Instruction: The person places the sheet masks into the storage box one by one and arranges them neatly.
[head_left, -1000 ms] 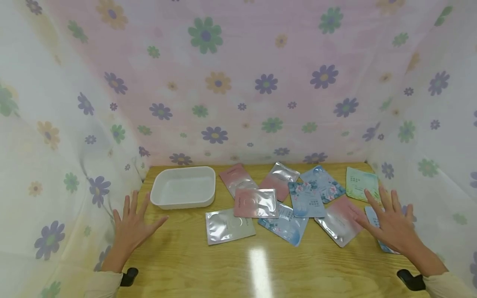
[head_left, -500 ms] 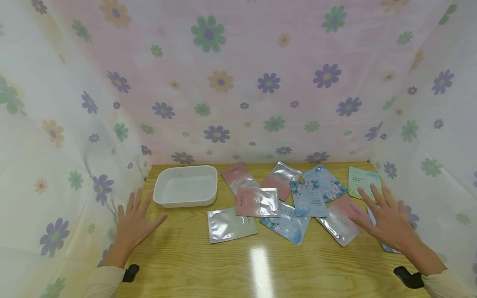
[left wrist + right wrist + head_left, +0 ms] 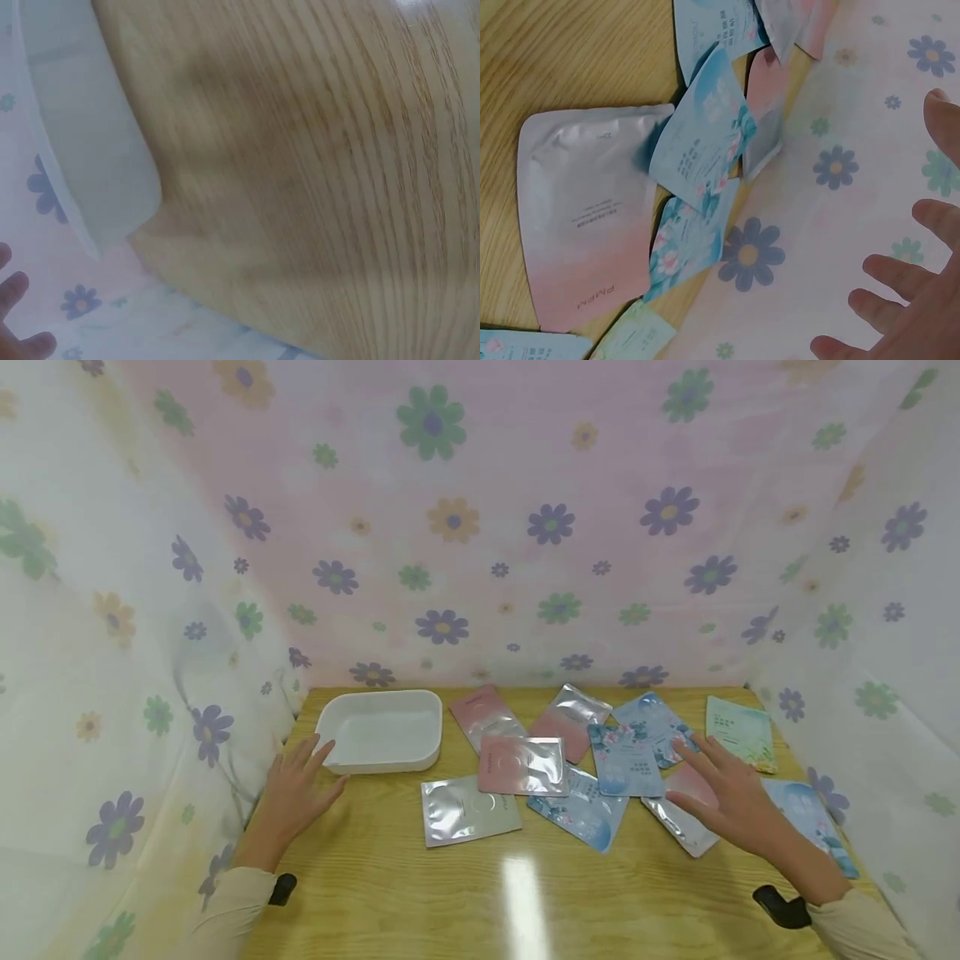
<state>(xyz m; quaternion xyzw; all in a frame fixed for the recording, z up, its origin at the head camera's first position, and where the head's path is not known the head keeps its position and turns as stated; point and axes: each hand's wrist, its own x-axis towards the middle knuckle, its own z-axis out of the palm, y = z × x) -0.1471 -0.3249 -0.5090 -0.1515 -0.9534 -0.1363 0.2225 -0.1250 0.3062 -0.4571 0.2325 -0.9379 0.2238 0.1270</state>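
In the head view my left hand, fingers spread and holding nothing, is at the near left corner of a white plastic tub. Its fingertips overlap the rim there. My right hand is over the right part of the table, fingers apart with nothing in them. Below it lies a pink and silver sheet mask packet, which the right wrist view shows flat, the pink and silver packet beside blue floral packets. Another blue packet lies right of the hand, partly behind the wrist.
More mask packets overlap mid-table: a pink one, a silver-green one and a blue floral one. A green packet lies at the back right. Flower-printed cloth walls the wooden table at back and sides.
My right hand has moved left, from over the blue packet at the right edge to over the pink and silver one. My left hand has shifted slightly right. The packets lie as before.
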